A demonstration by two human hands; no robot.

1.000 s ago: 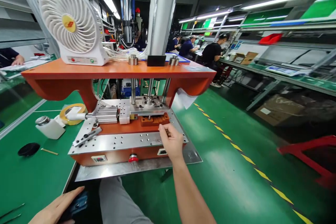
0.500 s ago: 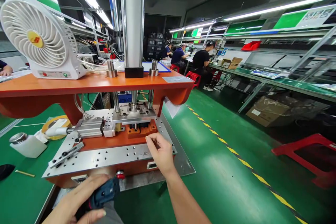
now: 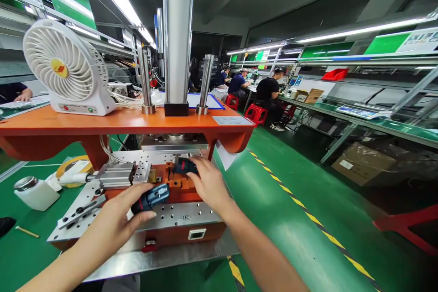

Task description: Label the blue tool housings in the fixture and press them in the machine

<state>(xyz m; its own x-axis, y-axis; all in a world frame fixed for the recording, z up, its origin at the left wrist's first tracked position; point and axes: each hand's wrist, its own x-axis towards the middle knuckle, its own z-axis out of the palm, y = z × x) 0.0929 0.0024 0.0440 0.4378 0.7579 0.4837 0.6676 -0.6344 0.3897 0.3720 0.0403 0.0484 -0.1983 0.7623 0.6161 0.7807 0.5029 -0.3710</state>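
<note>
My left hand [image 3: 118, 214] is closed around a dark blue plastic housing [image 3: 158, 195] with a red mark and an open, slotted end, just in front of the press base. My right hand [image 3: 212, 185] grips a similar dark part [image 3: 185, 166] with a red mark, over the orange fixture block [image 3: 176, 183]. Whether this part still touches the fixture I cannot tell. Above it hangs the metal press plate [image 3: 174, 146], raised clear of the block. A small pneumatic cylinder [image 3: 118, 175] lies left of the fixture.
A white fan [image 3: 65, 68] stands on the orange press top [image 3: 130, 121]. To the left are a white bottle [image 3: 36, 194], a roll of yellow tape [image 3: 75, 169] and a metal lever [image 3: 82, 212]. A red button [image 3: 149, 245] is on the front. Several people sit at far benches.
The press plate and its guide rods have risen. My right hand has moved from the base's front edge into the fixture and taken hold of the dark part. My left hand has lifted its housing.
</note>
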